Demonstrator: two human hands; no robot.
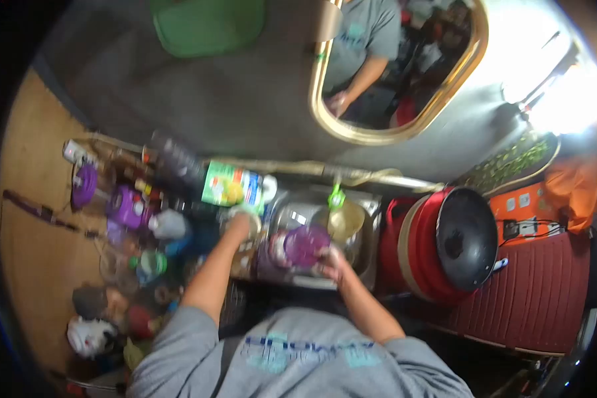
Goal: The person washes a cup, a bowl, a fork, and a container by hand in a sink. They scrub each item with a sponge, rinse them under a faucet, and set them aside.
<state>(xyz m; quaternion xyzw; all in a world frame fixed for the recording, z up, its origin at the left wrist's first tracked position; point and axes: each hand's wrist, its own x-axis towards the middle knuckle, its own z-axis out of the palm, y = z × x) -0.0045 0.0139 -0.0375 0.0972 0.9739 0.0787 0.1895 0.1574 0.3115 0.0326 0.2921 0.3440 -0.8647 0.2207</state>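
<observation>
My right hand (pixel 331 263) grips the right side of a purple bowl (pixel 306 245), which is held over the metal sink (pixel 371 259). Something whitish shows at the bowl's left edge. My left hand (pixel 244 225) reaches to a small pale dish (pixel 235 213) left of the sink, below a green and white detergent pack (pixel 223 186); its fingers are blurred and what they hold, if anything, cannot be made out. A yellowish bowl (pixel 346 221) sits in the sink beneath a bright green tap fitting (pixel 336 196).
Red stacked tubs (pixel 411 245) with a black pan (pixel 466 239) stand right of the sink. Bottles, a purple container (pixel 127 207) and a clear jar (pixel 154 263) crowd the left side. A gold-framed mirror (pixel 365 138) hangs above.
</observation>
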